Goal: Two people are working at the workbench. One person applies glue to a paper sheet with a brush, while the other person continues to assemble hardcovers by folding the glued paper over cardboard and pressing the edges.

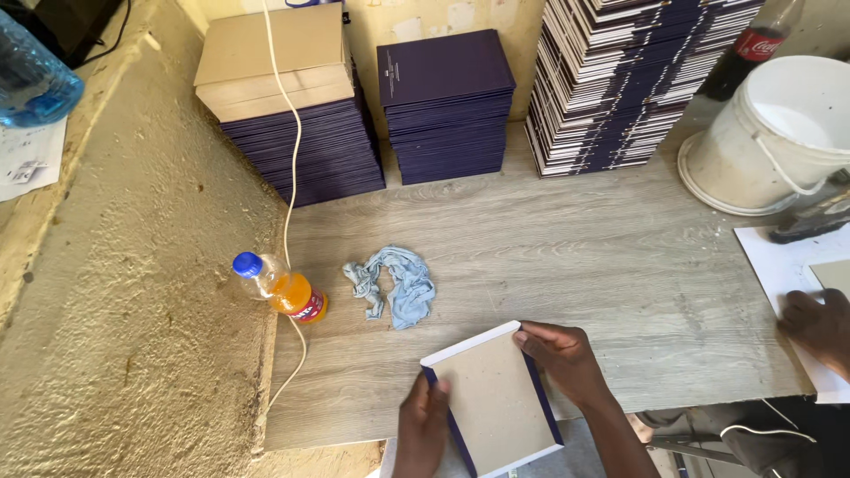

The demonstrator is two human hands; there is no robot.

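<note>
A grey wood-grain table [620, 265] carries three stacks of navy book covers [447, 106] along the wall and a tipped white bucket [779, 133] at the right; a co-worker's hand [819, 323] rests on white paper there. At the near edge lies a grey-board book cover [494, 403] with navy edging — the left hand [423, 420] grips its left edge, the right hand [562, 354] pinches its top right corner. Beyond it lie a crumpled blue rag [396, 283] and, leftward, an orange drink bottle [282, 289].

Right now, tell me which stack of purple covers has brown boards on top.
The leftmost stack, by the white cable; the middle stack shows a purple top.
</note>
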